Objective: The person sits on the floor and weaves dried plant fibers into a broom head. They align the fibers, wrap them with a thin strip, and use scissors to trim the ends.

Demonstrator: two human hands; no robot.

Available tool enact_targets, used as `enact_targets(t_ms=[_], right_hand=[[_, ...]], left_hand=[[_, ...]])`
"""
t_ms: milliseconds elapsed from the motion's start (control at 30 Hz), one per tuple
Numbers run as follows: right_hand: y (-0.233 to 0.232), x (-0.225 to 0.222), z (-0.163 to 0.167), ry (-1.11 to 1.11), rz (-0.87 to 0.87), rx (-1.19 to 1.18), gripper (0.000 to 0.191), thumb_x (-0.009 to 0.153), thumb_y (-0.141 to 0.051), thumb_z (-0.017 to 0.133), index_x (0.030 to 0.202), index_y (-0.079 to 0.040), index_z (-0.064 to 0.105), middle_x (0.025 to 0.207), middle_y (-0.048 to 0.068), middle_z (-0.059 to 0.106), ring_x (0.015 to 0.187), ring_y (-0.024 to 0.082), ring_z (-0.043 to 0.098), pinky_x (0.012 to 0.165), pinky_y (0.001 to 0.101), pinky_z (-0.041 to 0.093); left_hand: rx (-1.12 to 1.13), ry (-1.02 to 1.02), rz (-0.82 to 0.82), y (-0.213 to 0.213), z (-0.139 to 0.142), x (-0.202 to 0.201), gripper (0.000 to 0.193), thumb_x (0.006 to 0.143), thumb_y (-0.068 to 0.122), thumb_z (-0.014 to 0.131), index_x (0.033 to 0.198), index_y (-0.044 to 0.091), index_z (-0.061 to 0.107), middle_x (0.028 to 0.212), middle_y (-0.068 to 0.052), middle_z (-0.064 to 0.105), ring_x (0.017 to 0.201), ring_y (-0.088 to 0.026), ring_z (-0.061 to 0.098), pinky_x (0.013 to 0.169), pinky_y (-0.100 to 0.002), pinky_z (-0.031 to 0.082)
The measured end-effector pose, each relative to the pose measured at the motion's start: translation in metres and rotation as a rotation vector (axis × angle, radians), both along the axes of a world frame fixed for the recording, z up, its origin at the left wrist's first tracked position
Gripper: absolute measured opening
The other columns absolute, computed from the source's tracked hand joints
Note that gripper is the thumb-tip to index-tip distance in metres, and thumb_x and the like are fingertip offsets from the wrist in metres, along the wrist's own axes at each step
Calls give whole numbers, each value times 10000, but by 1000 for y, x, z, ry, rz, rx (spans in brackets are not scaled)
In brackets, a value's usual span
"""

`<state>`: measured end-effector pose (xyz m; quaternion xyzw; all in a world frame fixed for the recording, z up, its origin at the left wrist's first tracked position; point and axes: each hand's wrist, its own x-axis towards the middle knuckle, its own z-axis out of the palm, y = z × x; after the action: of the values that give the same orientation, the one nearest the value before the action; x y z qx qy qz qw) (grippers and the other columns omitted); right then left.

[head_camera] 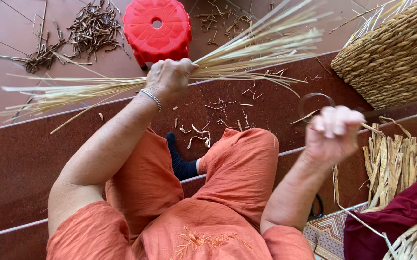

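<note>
The left hand (171, 77) is clenched around the middle of a bundle of pale straw stalks (247, 50), which fans out past both sides of the fist above the reddish tiled floor (276, 101). The right hand (334, 131) is blurred, its fingers curled on a thin dried strand (373, 129). Just beyond the bundle stands a red plastic stool (156, 29); a woven basket (396, 58) crowds the right edge, with dried strips (391, 163) below it.

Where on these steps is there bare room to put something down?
Bare step lies left of the orange-clad knee, below the straw bundle in the left hand. Crowded: dried strips and maroon cloth by the right hand, woven basket above, scraps near the foot.
</note>
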<state>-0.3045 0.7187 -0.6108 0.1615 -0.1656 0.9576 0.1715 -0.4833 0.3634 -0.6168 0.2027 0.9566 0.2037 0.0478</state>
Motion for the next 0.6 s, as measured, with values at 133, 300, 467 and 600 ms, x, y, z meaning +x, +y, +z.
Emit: enact_targets(t_ms=[133,300,467,600], right_hand=[[27,13,-21,30,-23,141,156,1078,-91,670,1010,23,753,776,118,716,661,168,668,664,340,610],[26,-4,-44,-780,-444,1228,214,1003,-143,757,1118,36,747,918,158,728,782,222,698,721,347,626],[18,-18,-48,-1168,-518,1732,299,879,-205,832,1107,-39,732,882,116,755,646,173,741,623,317,618],[5,-21,-44,-842,-960,1927,135,954,-154,827,1028,-44,804,825,114,778,647,171,719,627,325,575]], left_hand=[[52,-98,92,-16,1,-13,369,1089,439,526,1033,126,712,903,-191,715,872,-404,678,771,-526,512],[235,-103,94,-29,-4,-17,380,1048,421,564,970,77,704,880,-215,684,833,-425,656,744,-494,512],[347,-97,42,-33,-4,-18,359,1061,363,604,960,31,695,774,-221,625,683,-342,595,667,-423,499],[403,-194,47,-31,-1,-14,316,1064,320,614,981,26,695,679,-190,543,615,-187,474,608,-361,474]])
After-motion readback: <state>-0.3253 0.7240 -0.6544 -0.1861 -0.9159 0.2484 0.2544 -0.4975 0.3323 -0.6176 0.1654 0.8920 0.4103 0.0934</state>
